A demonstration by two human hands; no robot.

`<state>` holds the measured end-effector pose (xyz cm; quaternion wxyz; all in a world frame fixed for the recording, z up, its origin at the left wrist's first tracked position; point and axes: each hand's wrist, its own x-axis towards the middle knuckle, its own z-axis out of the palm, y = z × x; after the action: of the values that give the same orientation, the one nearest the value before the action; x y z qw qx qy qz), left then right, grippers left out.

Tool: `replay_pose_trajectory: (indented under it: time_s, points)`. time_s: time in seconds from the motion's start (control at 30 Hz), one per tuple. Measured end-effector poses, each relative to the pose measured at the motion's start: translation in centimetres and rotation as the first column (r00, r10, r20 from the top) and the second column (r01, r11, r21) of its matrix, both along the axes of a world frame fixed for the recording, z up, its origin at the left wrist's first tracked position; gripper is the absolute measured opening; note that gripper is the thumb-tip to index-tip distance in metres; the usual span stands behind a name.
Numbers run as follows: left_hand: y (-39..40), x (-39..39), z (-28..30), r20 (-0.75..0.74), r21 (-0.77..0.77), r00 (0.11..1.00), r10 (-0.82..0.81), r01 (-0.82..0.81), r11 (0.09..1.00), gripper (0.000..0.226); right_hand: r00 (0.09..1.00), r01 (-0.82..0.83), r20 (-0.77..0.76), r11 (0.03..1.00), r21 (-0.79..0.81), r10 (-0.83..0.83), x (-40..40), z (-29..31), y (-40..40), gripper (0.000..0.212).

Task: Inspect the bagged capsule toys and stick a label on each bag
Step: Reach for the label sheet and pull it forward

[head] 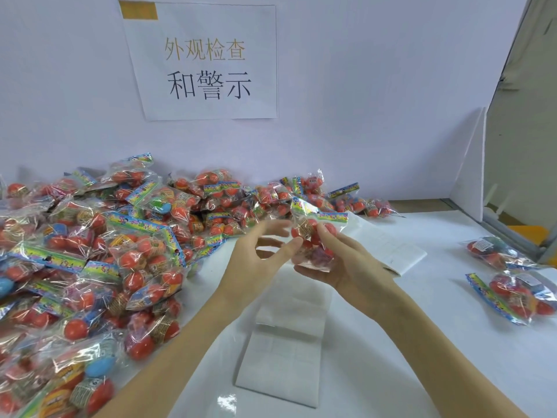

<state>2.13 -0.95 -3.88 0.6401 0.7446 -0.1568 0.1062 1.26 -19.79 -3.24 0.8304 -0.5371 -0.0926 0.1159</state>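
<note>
I read a white paper sign (205,60) taped to the back wall: upper line "外观检查" in yellowish print, lower line "和警示" in black. One capsule (154,267) in the left pile shows "9". Bag header print is illegible.

wall (361,86): pale, plain | paper sign (205,61): taped on wall, Chinese characters | table (437,342): white top | white board (470,176): upright at right | light: even
</note>
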Motion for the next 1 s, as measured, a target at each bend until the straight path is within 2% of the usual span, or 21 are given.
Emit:
replay_pose_trajectory:
  time_s: [0.07,0.2,0.27,0.33,0.4,0.5,0.6,0.67,0.8,0.93,1.0]
  points:
    - [0.2,0.2,-0.2,-0.026,-0.016,1.000,-0.009,0.008,1.000,0.012,1.000,0.005,0.031,0.998,-0.070,-0.003,0.0,-0.1,0.2,0.042]
    - [0.6,0.7,-0.5,-0.127,-0.081,0.990,-0.060,0.050,0.995,0.008,0.973,0.216,0.115,0.965,-0.151,-0.200,0.0,-0.5,0.7,0.045]
    - [0.7,0.7,-0.5,-0.171,-0.068,0.981,-0.087,0.076,0.995,0.023,0.947,0.299,0.181,0.935,-0.189,-0.266,0.0,-0.5,0.7,0.040]
    - [0.8,0.8,-0.4,-0.174,-0.103,0.978,-0.114,0.097,0.990,0.039,0.927,0.336,0.264,0.904,-0.265,-0.267,0.0,-0.4,0.5,0.025]
    - [0.9,0.8,0.0,-0.180,-0.156,0.974,-0.139,0.111,0.982,0.042,0.922,0.337,0.310,0.871,-0.356,-0.230,-0.1,-0.3,0.4,0.022]
    - [1.1,1.0,-0.2,-0.200,-0.163,0.974,-0.106,0.073,0.984,0.031,0.940,0.281,0.312,0.837,-0.470,-0.141,-0.3,-0.4,0.4,0.036]
    - [1.2,1.2,-0.3,-0.206,-0.185,0.978,-0.034,-0.005,0.983,0.011,0.947,0.258,0.296,0.840,-0.477,-0.123,-0.4,-0.4,0.4,0.032]
    - [1.4,1.4,-0.2,-0.214,-0.216,0.976,-0.035,-0.012,0.976,0.008,0.952,0.246,0.278,0.865,-0.437,-0.130,-0.4,-0.3,0.3,0.028]
    - [1.8,1.4,-0.1,-0.216,-0.226,0.974,-0.070,0.020,0.974,0.012,0.939,0.295,0.300,0.839,-0.457,-0.168,-0.3,-0.2,0.2,0.019]
    - [1.7,1.1,-0.1,-0.190,-0.137,0.974,-0.121,0.096,0.986,0.042,0.943,0.272,0.308,0.830,-0.486,-0.129,-0.4,-0.4,0.4,0.016]
    - [1.6,1.1,-0.1,-0.161,-0.113,0.980,-0.119,0.101,0.988,0.038,0.947,0.250,0.301,0.838,-0.484,-0.109,-0.5,-0.2,0.5,0.021]
